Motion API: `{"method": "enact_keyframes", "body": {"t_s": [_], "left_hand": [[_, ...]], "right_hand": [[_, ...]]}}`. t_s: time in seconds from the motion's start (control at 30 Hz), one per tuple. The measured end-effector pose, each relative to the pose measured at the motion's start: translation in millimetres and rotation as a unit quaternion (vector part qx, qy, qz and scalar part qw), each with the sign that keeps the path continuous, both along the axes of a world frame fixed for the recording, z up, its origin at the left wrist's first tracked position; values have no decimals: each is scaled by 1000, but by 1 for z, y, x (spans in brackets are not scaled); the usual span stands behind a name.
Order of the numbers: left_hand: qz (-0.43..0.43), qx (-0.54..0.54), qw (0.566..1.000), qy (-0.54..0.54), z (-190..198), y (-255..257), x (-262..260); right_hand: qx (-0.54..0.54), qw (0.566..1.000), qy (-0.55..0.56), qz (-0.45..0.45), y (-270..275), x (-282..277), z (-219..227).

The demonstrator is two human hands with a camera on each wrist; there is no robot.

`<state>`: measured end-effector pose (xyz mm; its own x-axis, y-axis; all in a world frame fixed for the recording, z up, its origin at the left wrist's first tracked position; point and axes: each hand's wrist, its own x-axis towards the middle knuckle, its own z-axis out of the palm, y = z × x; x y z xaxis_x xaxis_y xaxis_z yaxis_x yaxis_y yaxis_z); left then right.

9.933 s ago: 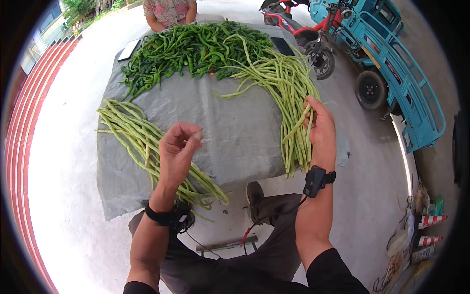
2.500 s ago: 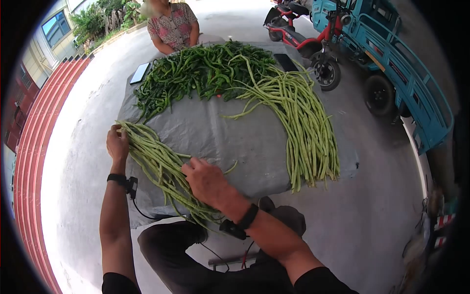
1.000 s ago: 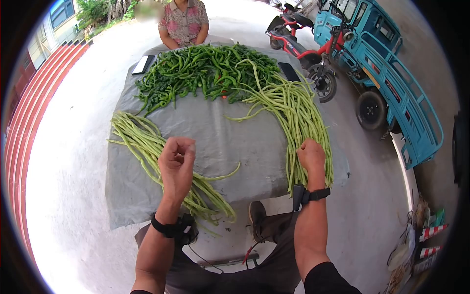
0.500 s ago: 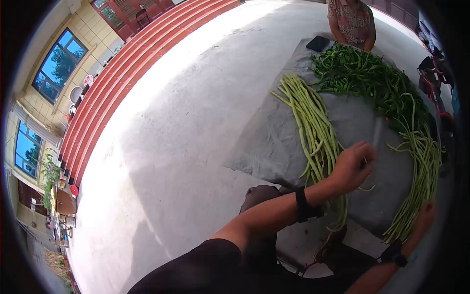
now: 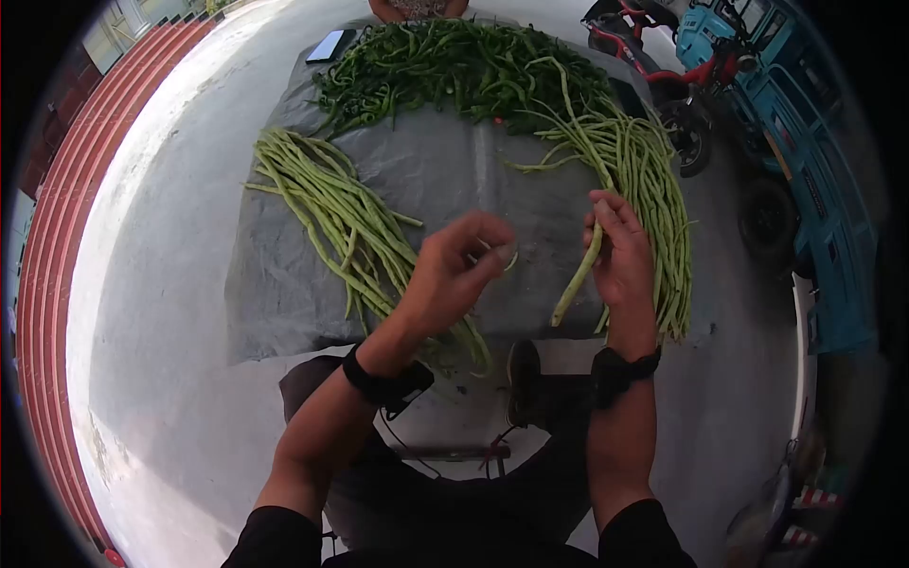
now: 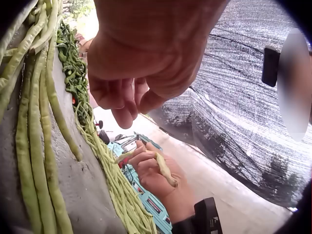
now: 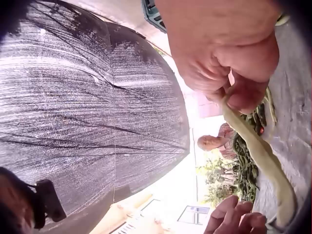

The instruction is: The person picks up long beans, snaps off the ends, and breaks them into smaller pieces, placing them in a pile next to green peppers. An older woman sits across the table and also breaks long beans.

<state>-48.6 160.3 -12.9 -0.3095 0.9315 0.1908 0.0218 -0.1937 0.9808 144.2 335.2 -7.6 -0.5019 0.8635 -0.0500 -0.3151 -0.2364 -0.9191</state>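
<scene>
My right hand point(image 5: 625, 251) pinches one long green bean point(image 5: 578, 282) between thumb and fingers. The bean's lower end hangs toward me, over the near part of the sheet. In the right wrist view that bean point(image 7: 265, 158) runs down from my fingertips. My left hand point(image 5: 464, 260) hovers to its left, fingers loosely curled with nothing visible between them in the left wrist view. Beneath and left of it lies the left pile of long beans point(image 5: 327, 204); a curved bean tip shows beside the fingers. The larger right pile point(image 5: 653, 189) lies behind and beside my right hand.
Green peppers point(image 5: 454, 66) are heaped along the far side of the grey sheet point(image 5: 445, 170). A white-screened phone point(image 5: 331, 45) and a dark phone point(image 5: 627, 97) flank them. Someone point(image 5: 417, 9) sits opposite. A blue three-wheeler point(image 5: 805, 161) stands right, red steps point(image 5: 85, 114) left.
The head view swung left half a second ago and has come back. My right hand has lifted a bean from the right pile. My left hand is now nearer the middle.
</scene>
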Motion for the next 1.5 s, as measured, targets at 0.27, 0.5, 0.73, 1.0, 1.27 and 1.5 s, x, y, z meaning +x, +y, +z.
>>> {"method": "enact_keyframes", "body": {"t_s": [0.27,0.5,0.73,1.0,1.27,1.5], "left_hand": [[-144,10,988,-46,7,-1,18],[-155,59,986,22,11,-1,25],[-74,86,993,-15,14,-3,22],[22,118,992,-29,12,-4,13],[109,97,987,-69,27,-10,6],[151,133,972,-125,21,-8,-14]], "right_hand": [[-62,994,79,41,-14,-20,-5],[-94,990,94,41,-22,-31,-12],[-38,997,22,71,-30,-37,-14],[90,978,-124,142,-42,-41,-7],[201,937,-201,204,-51,-41,3],[432,835,-316,126,-57,-45,3]]}}
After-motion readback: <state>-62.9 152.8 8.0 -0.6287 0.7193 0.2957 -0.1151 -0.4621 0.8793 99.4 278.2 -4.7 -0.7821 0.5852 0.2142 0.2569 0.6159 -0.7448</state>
